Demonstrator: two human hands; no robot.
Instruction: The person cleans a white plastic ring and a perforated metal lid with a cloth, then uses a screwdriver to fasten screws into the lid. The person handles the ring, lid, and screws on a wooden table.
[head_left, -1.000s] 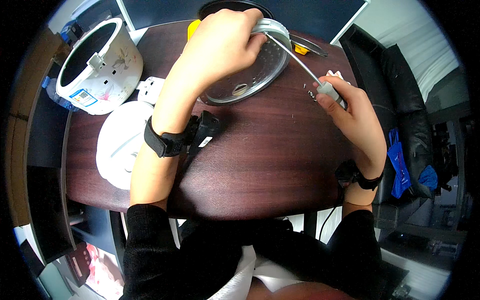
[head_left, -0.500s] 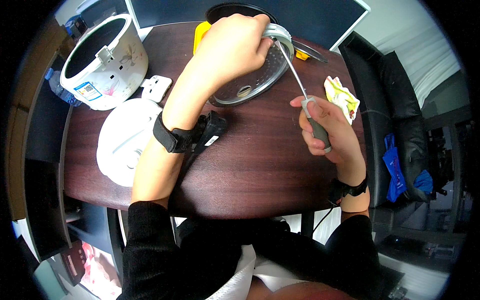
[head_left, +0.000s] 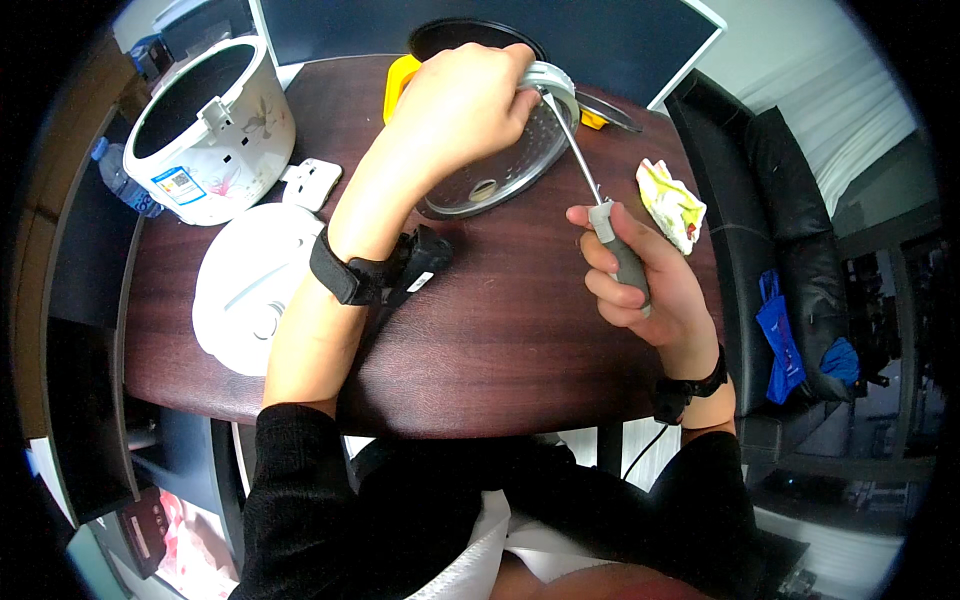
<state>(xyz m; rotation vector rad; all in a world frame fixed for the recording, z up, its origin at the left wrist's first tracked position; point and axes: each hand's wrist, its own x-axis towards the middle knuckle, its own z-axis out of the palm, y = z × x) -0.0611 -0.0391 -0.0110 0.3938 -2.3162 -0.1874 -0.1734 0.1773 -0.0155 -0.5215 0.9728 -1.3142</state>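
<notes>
My left hand [head_left: 465, 105] is closed on the upper edge of a round rice cooker lid [head_left: 515, 165], which stands tilted on the table with its dimpled metal inner side showing. A screwdriver [head_left: 628, 265] with a grey handle is held in my right hand [head_left: 660, 275], fingers wrapped round the grip. Its long metal shaft slants up and left to the lid's pale rim, close to my left fingertips. Whether the tip sits in a screw is too small to tell. Part of the lid is hidden behind my left hand.
At the left stand the white rice cooker body [head_left: 205, 150], a white round cover [head_left: 235, 320] and a small white part [head_left: 313, 184]. A black object [head_left: 428, 258] lies beside my left wrist. Behind are a dark pan [head_left: 460, 35] and a yellow-edged lid [head_left: 610, 112]; a cloth [head_left: 668, 205] lies right.
The whole view has shifted slightly. My right hand and the screwdriver handle have turned a little, while the shaft still reaches the lid's rim. My left hand keeps its hold.
</notes>
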